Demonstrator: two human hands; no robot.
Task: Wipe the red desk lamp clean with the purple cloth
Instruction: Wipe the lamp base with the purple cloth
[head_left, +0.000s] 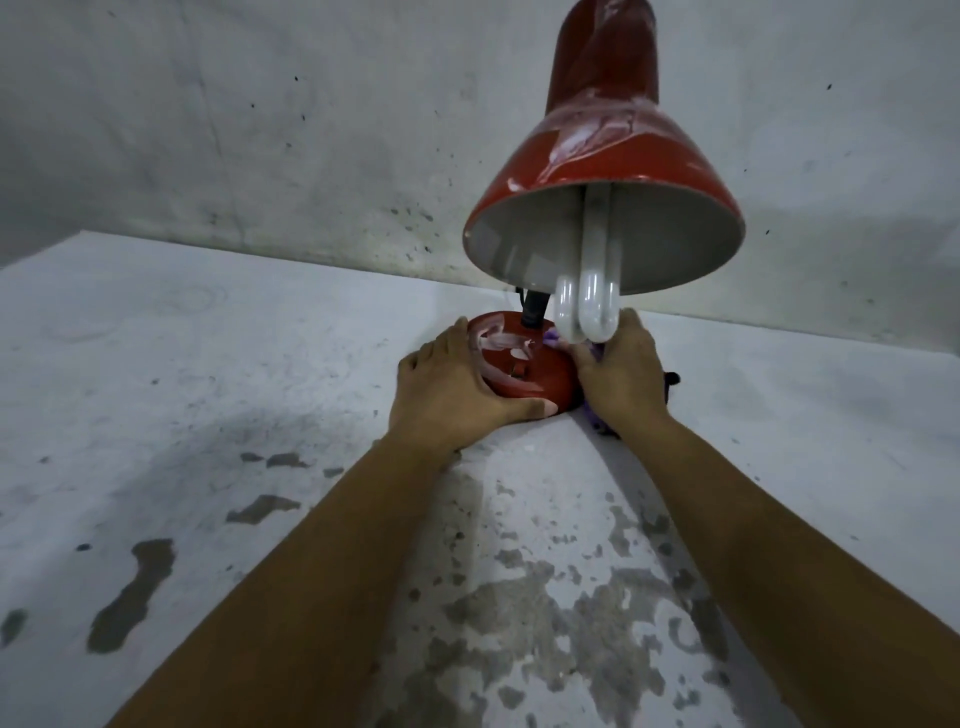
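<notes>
A red desk lamp stands near the wall. Its shade (613, 150) looms close to the camera, streaked with white smears, and a white U-shaped bulb (587, 306) hangs out of it. The round red base (535, 374) carries white smears on its left side. My left hand (447, 395) grips the base's left front edge, thumb along the front. My right hand (623, 369) presses the purple cloth (595, 418) against the base's right side; only small purple bits show around the fingers.
The lamp sits on a stained, patchy white surface (208, 405) that meets a grey speckled wall (260, 130) just behind it. A dark bit of cord or plug (672, 378) peeks out right of my right hand.
</notes>
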